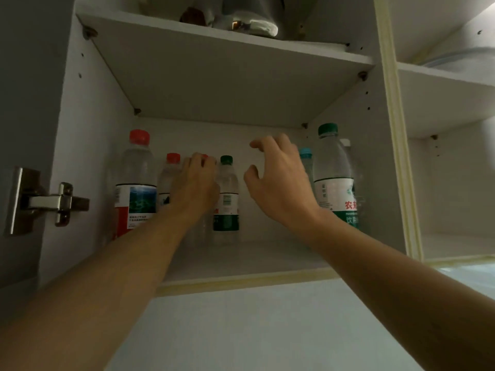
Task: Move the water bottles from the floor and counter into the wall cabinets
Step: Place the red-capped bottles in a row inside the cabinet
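Dim, soft, grainy picture; daylight from the right, wide-angle bending at edges.

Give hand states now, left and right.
Left hand: grips a clear plastic red-capped bottle, mostly hidden.
Right hand: open, fingers spread, holding nothing.

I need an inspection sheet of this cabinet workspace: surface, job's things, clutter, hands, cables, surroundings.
Surface: lower cabinet shelf, white, bare at the front.
Job's things: big red-capped bottle, small red-capped bottle, small green-capped bottle, blue-capped bottle, big green-capped bottle, all upright; one more red cap shows behind the left hand.
Clutter: dim items on the upper shelf, too dark to tell.
Hands: left hand curled on a bottle it hides; right hand open, holding nothing.
Cables: nothing seen.
Surroundings: door hinge at left; next compartment at right.
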Tool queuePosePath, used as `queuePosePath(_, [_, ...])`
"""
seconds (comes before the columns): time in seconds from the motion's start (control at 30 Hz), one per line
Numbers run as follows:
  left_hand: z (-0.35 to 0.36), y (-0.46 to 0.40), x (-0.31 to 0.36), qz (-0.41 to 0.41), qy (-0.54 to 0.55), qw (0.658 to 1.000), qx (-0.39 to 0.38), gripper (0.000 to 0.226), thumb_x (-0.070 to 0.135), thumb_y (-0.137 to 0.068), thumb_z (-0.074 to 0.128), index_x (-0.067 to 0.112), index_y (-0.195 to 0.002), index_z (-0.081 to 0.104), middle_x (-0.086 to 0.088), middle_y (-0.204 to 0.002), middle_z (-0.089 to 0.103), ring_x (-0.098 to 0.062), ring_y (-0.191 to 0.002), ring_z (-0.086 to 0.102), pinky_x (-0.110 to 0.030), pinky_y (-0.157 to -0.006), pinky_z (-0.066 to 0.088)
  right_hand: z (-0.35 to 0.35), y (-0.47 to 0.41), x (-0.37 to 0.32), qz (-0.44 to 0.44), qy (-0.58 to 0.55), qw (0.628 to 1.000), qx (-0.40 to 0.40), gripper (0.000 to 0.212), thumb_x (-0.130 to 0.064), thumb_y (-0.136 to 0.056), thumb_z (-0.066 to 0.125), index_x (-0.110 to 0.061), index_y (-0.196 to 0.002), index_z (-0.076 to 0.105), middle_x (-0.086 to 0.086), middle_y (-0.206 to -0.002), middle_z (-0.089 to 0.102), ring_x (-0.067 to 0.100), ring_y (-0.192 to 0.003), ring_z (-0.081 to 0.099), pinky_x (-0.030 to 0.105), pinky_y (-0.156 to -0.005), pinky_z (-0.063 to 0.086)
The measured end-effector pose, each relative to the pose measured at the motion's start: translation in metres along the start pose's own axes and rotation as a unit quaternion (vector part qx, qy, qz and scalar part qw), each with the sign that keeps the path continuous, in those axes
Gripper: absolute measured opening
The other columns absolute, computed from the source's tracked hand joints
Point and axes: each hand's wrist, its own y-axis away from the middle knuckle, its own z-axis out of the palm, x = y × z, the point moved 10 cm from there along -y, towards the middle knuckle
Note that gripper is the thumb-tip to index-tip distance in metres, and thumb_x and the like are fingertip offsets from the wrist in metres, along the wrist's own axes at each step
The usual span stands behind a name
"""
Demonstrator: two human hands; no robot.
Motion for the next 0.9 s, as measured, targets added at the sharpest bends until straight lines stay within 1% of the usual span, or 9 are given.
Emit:
queuePosePath(0.13, [0.002, 0.000, 0.018, 0.039, 0.102, 0.994, -0.023, 0.046, 0.017, -0.097, 0.058, 0.009, -0.141, 0.048, -0.013, -0.139, 0.045, -0.029, -0.125, 0.046, -0.046, -0.099, 0.048, -0.068, 0.032, 0.014, 0.021, 0.074, 0.992, 0.100, 0.055, -0.031, -0.090, 0.064, -0.019, -0.140, 0.047, 0.005, -0.137, 0.040, 0.023, -0.123, 0.034, 0.039, -0.099, 0.041])
queuePosePath(0.23, [-0.001, -0.003, 0.031, 0.026, 0.207, 0.978, -0.029, 0.045, 0.030, -0.100, 0.059, 0.011, -0.140, 0.050, -0.008, -0.131, 0.051, -0.021, -0.112, 0.055, -0.039, -0.093, 0.050, -0.079, 0.057, 0.048, 0.097, 0.107, 0.987, 0.069, 0.073, -0.038, -0.086, 0.069, -0.023, -0.148, 0.032, 0.007, -0.145, 0.028, 0.029, -0.127, 0.032, 0.046, -0.103, 0.040])
queuePosePath(0.3, [0.000, -0.001, 0.044, -0.011, 0.313, 0.948, -0.050, 0.046, 0.038, -0.098, 0.061, 0.015, -0.137, 0.051, 0.000, -0.119, 0.057, -0.013, -0.099, 0.059, -0.032, -0.080, 0.054, -0.075, 0.072, 0.074, 0.162, 0.091, 0.982, 0.025, 0.084, -0.039, -0.085, 0.072, -0.025, -0.151, 0.021, 0.005, -0.147, 0.025, 0.029, -0.127, 0.032, 0.049, -0.101, 0.046])
queuePosePath(0.37, [0.006, 0.005, 0.065, -0.036, 0.409, 0.907, -0.096, 0.048, 0.043, -0.096, 0.063, 0.019, -0.136, 0.051, 0.002, -0.113, 0.058, -0.012, -0.096, 0.062, -0.032, -0.073, 0.059, -0.069, 0.084, 0.091, 0.214, 0.064, 0.975, -0.004, 0.090, -0.039, -0.085, 0.074, -0.028, -0.151, 0.014, 0.003, -0.146, 0.027, 0.027, -0.125, 0.037, 0.051, -0.093, 0.054])
queuePosePath(0.53, [0.020, 0.027, 0.124, -0.035, 0.496, 0.843, -0.206, 0.079, 0.063, -0.074, 0.070, 0.024, -0.138, 0.044, 0.001, -0.114, 0.061, -0.015, -0.096, 0.069, -0.030, -0.068, 0.062, -0.064, 0.091, 0.101, 0.240, 0.011, 0.971, 0.006, 0.091, -0.031, -0.085, 0.078, -0.027, -0.153, 0.017, 0.004, -0.141, 0.037, 0.028, -0.123, 0.048, 0.049, -0.094, 0.055])
queuePosePath(0.63, [0.028, 0.036, 0.147, -0.026, 0.528, 0.811, -0.251, 0.083, 0.061, -0.068, 0.077, 0.031, -0.136, 0.039, 0.000, -0.117, 0.062, -0.012, -0.092, 0.072, -0.030, -0.068, 0.062, -0.056, 0.090, 0.098, 0.230, -0.042, 0.972, 0.011, 0.086, -0.029, -0.085, 0.078, -0.026, -0.152, 0.023, 0.002, -0.144, 0.039, 0.023, -0.122, 0.052, 0.038, -0.098, 0.053])
queuePosePath(0.77, [0.034, 0.035, 0.139, -0.054, 0.521, 0.816, -0.247, 0.086, 0.048, -0.073, 0.084, 0.031, -0.142, 0.035, -0.002, -0.114, 0.065, -0.010, -0.087, 0.074, -0.032, -0.066, 0.062, -0.045, 0.089, 0.092, 0.221, -0.103, 0.970, -0.008, 0.083, -0.030, -0.084, 0.080, -0.027, -0.150, 0.029, -0.004, -0.139, 0.045, 0.008, -0.115, 0.048, 0.028, -0.098, 0.048])
queuePosePath(0.83, [0.036, 0.033, 0.130, -0.063, 0.518, 0.816, -0.247, 0.082, 0.042, -0.076, 0.084, 0.029, -0.141, 0.036, -0.004, -0.112, 0.068, -0.013, -0.087, 0.075, -0.036, -0.068, 0.063, -0.038, 0.086, 0.091, 0.215, -0.129, 0.967, -0.038, 0.078, -0.029, -0.084, 0.079, -0.028, -0.148, 0.034, -0.005, -0.135, 0.051, 0.011, -0.117, 0.054, 0.034, -0.098, 0.054])
queuePosePath(0.9, [0.036, 0.030, 0.122, -0.061, 0.503, 0.827, -0.245, 0.076, 0.040, -0.078, 0.084, 0.030, -0.137, 0.037, -0.002, -0.109, 0.069, -0.008, -0.085, 0.074, -0.033, -0.065, 0.063, -0.034, 0.082, 0.091, 0.203, -0.134, 0.968, -0.066, 0.070, -0.031, -0.087, 0.076, -0.028, -0.147, 0.037, -0.005, -0.134, 0.055, 0.014, -0.117, 0.057, 0.029, -0.092, 0.056])
